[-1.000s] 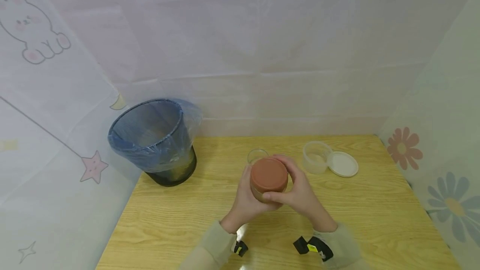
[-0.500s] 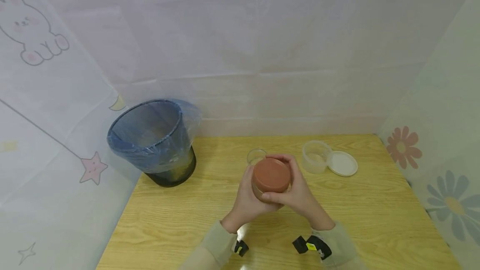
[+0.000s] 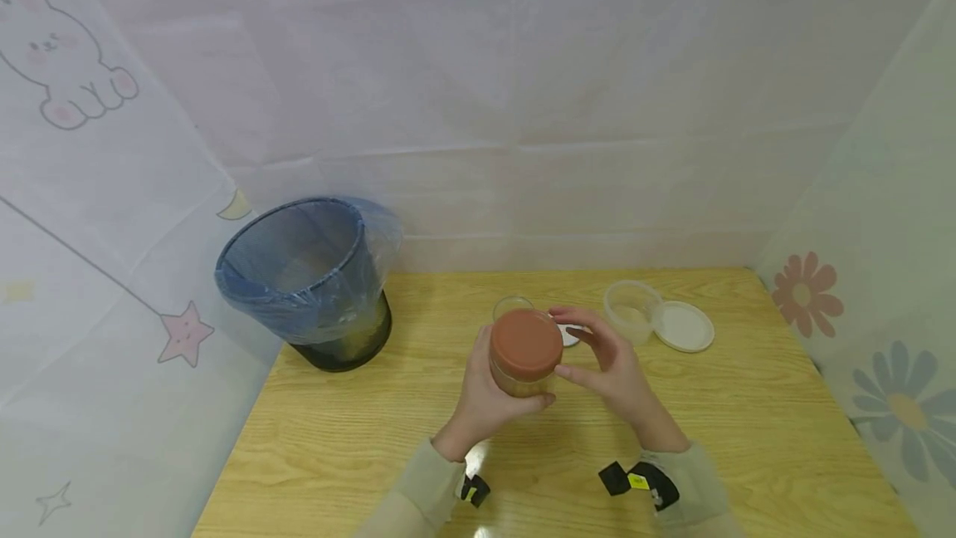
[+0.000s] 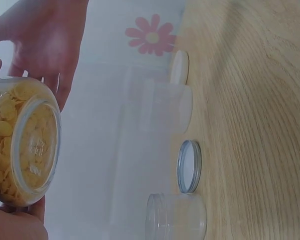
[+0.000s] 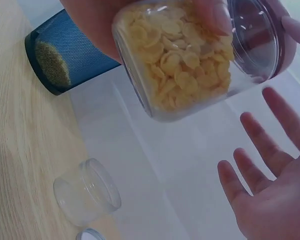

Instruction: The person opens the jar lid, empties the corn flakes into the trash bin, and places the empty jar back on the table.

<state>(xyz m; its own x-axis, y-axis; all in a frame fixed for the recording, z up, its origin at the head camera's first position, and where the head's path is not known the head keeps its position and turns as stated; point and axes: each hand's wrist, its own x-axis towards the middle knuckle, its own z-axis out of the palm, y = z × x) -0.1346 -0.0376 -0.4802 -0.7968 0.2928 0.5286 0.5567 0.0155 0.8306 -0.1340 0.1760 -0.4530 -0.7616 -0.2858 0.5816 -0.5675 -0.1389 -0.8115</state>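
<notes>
A clear jar (image 3: 515, 387) of yellow cornflakes, with a reddish-brown lid (image 3: 527, 344) on top, is held above the table. My left hand (image 3: 481, 401) grips its body from the left. To the right is my right hand (image 3: 616, 376), with its thumb and fingertips close to the lid's side. In the right wrist view the right hand (image 5: 277, 185) has its fingers spread and fairly straight, off the jar. Its thumb seems to meet the lid there, though contact is hard to judge. The left wrist view shows cornflakes (image 4: 5, 145) through the jar's base.
Behind the jar stands a small clear container (image 3: 511, 304), with a silver-rimmed lid (image 3: 571, 335) beside it. Farther right are a translucent tub (image 3: 631, 318) and a white lid (image 3: 685, 327). A mesh bin (image 3: 339, 349) with a blue liner occupies the table's left back.
My right hand has loosened from around the jar and lid and moved slightly right. The jar has shifted a little left in my left hand, and the silver-rimmed lid shows now.
</notes>
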